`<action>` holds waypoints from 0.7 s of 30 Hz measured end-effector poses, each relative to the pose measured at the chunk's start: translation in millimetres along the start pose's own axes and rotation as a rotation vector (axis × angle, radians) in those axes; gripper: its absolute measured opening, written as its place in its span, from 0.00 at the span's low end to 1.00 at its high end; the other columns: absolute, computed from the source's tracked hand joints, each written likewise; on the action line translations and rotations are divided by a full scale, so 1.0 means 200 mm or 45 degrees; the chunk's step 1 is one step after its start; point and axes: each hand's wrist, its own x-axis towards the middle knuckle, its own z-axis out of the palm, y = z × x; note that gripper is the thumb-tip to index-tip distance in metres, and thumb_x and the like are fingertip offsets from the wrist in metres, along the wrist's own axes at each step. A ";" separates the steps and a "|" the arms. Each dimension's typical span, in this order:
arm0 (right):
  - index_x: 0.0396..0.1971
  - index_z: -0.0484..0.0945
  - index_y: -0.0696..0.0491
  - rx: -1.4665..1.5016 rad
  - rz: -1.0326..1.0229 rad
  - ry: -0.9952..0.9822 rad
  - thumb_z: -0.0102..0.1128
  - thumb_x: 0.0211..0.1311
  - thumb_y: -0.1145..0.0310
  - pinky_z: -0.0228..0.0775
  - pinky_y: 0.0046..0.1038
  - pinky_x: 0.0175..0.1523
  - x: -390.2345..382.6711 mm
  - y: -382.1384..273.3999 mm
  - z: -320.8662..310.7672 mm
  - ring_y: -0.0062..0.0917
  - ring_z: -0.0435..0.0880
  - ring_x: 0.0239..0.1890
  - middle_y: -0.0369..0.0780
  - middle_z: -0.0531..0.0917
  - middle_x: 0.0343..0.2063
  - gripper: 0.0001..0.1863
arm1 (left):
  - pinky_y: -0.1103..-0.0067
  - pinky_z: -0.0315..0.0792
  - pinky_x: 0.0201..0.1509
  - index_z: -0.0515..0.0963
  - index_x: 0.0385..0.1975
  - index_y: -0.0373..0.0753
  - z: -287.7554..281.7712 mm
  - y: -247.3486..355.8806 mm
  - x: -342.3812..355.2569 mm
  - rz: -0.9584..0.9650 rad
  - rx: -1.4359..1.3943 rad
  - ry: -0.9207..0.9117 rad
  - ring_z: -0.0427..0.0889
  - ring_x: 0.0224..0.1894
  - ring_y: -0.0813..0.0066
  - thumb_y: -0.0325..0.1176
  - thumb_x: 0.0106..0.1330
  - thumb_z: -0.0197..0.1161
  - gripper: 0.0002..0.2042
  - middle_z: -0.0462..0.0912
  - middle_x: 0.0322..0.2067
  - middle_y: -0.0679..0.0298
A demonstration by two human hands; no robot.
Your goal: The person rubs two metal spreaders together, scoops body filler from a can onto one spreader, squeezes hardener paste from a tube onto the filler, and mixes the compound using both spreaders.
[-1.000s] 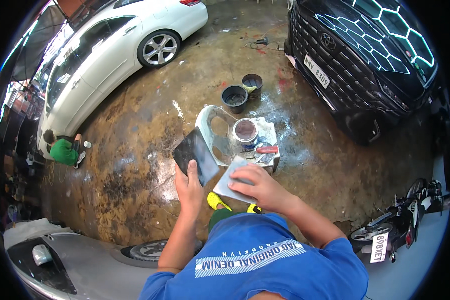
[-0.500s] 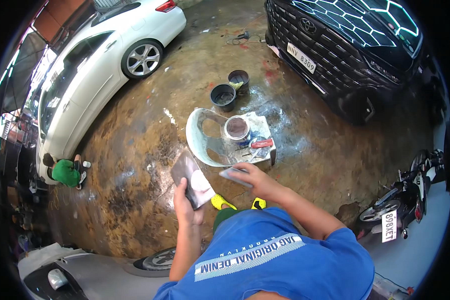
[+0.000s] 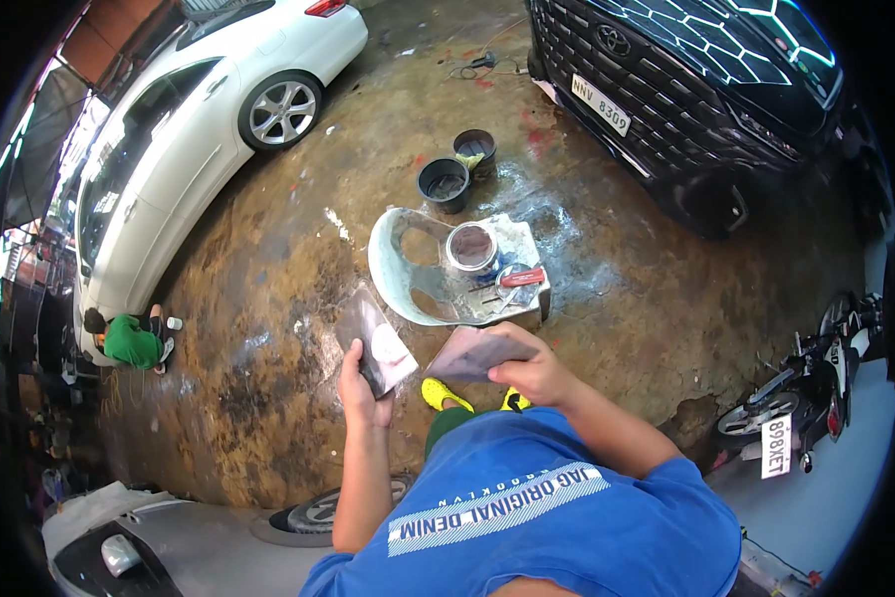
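Observation:
My left hand (image 3: 365, 393) grips a dark, flat, glossy plate (image 3: 361, 318) by its lower left edge. A whitish blob of paste (image 3: 388, 348) lies on its face. My right hand (image 3: 535, 373) holds a thin, greyish, flat spreader (image 3: 475, 350), thumb on its right end. The spreader is tilted beside the plate, with a small gap between them. Just beyond my hands is a whitish plastic armchair (image 3: 388, 274). On its seat stand an open can (image 3: 472, 247) of brownish-grey paste and a red tube (image 3: 523, 279).
Two black buckets (image 3: 445, 186) stand behind the chair on the wet, stained floor (image 3: 258, 289). A white car (image 3: 179, 139) is at left, a black car (image 3: 657, 119) at right. A person in green (image 3: 132, 341) crouches far left. A motorcycle (image 3: 806, 388) is at right, a grey car (image 3: 209, 542) lower left.
My right hand has turned the spreader from a narrow, slanted view to show its broad face, its tip nearer the plate. The plate in my left hand has shifted slightly left and up.

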 end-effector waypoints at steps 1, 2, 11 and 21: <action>0.56 0.71 0.56 -0.275 -0.148 0.033 0.55 0.55 0.85 0.63 0.33 0.65 0.00 -0.02 0.01 0.31 0.73 0.61 0.42 0.75 0.56 0.25 | 0.66 0.78 0.49 0.74 0.51 0.34 0.01 0.00 0.00 0.022 0.048 0.007 0.83 0.44 0.66 0.40 0.72 0.54 0.17 0.83 0.43 0.59; 0.56 0.71 0.56 -0.274 -0.144 0.033 0.55 0.55 0.85 0.63 0.33 0.65 0.02 -0.05 0.01 0.31 0.73 0.61 0.42 0.75 0.56 0.25 | 0.64 0.78 0.53 0.73 0.53 0.33 0.01 0.00 -0.01 0.044 0.096 0.014 0.83 0.47 0.64 0.40 0.72 0.54 0.17 0.82 0.46 0.58; 0.60 0.72 0.43 -1.386 -0.763 -0.209 0.66 0.51 0.77 0.63 0.43 0.65 0.11 0.02 0.14 0.47 0.68 0.61 0.47 0.68 0.58 0.33 | 0.66 0.80 0.49 0.66 0.57 0.37 0.17 -0.12 -0.10 0.243 0.112 -0.093 0.82 0.46 0.62 0.36 0.74 0.52 0.16 0.79 0.47 0.57; 0.52 0.78 0.45 -1.880 -0.699 -0.050 0.59 0.52 0.76 0.63 0.43 0.64 0.16 -0.16 -0.17 0.41 0.72 0.58 0.40 0.77 0.51 0.24 | 0.69 0.76 0.54 0.66 0.61 0.37 0.14 0.01 -0.14 0.260 0.419 -0.159 0.80 0.50 0.69 0.34 0.74 0.52 0.18 0.79 0.49 0.60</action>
